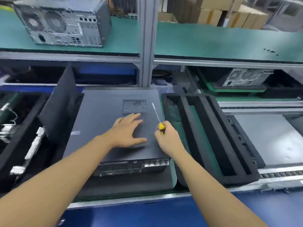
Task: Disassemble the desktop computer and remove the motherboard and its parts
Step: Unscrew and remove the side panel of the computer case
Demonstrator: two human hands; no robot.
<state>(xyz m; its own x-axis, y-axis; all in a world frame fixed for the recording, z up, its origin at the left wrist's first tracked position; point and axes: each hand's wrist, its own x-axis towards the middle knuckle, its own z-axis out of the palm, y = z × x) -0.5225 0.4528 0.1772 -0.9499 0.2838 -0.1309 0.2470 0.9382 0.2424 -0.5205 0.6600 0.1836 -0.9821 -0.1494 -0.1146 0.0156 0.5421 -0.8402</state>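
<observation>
A dark grey desktop computer case (pixel 101 122) lies flat on the bench in front of me, side panel up, with a perforated vent (pixel 134 107) near its far right. Its port side faces me at the near edge. My left hand (pixel 129 131) lies flat on the panel with fingers spread, fingertips reaching the vent. My right hand (pixel 167 136) grips a yellow-handled screwdriver (pixel 157 117) over the case's right edge, its thin shaft pointing away from me.
A black foam tray (pixel 211 138) with long slots lies right of the case. A loose dark panel (pixel 60 102) leans upright at the left, beside bins of parts. Another grey tower (pixel 64 22) stands on the green upper shelf; a third (pixel 246 77) lies behind at right.
</observation>
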